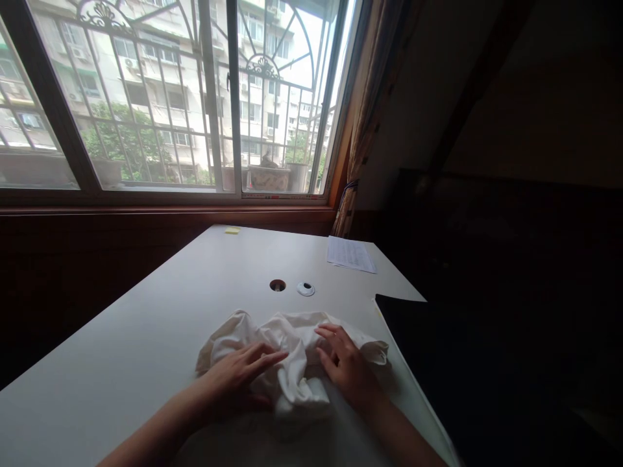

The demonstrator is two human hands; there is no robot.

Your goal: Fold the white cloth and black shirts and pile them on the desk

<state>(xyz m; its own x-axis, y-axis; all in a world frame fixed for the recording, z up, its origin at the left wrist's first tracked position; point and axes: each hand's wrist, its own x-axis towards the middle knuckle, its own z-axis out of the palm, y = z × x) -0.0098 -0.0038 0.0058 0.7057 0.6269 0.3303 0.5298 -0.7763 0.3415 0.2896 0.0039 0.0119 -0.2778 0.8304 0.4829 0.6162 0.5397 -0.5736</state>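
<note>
Lit from the bright, overexposed window (pixel 160 97). Dim, nearly black at right. Curved toward the edges.

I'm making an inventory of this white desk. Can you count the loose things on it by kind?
White cloth: 1
Printed paper sheet: 1
Yellow sticky note: 1
Round grommet cap: 1
Total: 4
Dark slab at the right edge: unclear whether it lies on the desk, not counted.

A crumpled cloth (pixel 292 353) lies on the tabletop (pixel 146 337), under both hands; behind it a cable hole (pixel 277 285), farther right a paper sheet (pixel 350 254).
</note>
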